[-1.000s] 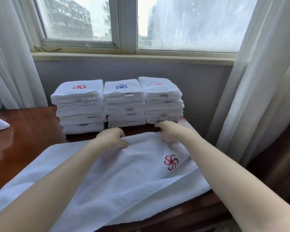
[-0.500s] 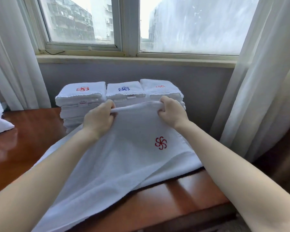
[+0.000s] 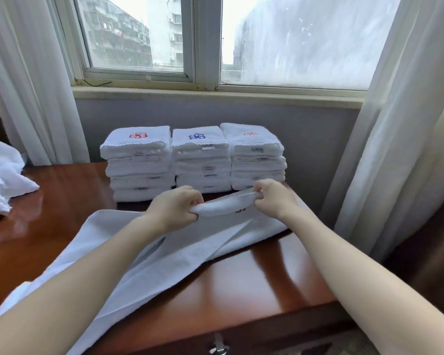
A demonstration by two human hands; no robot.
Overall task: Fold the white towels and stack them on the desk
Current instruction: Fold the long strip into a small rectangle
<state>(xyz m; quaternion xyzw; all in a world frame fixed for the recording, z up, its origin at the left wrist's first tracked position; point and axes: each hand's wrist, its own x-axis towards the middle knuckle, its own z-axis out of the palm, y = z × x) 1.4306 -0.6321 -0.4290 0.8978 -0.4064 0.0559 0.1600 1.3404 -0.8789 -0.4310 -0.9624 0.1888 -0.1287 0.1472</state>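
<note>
- Glossy reddish-brown wooden desk (image 3: 254,283): carries all the items below.
- Unfolded white terry towel (image 3: 180,254): lies diagonally across the desk, with its far edge raised off the surface.
- Left hand (image 3: 173,211) and right hand (image 3: 274,199): fingers are curled tight around that raised edge, one hand at each end.
- Three stacks of folded white towels (image 3: 200,160): side by side on the desk, just behind the hands.
- Crumpled white cloth (image 3: 0,175): on the desk's far left.

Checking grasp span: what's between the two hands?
In the head view, a bunched edge of the white towel spans the gap, gripped by the left hand at one end and the right hand at the other.
</note>
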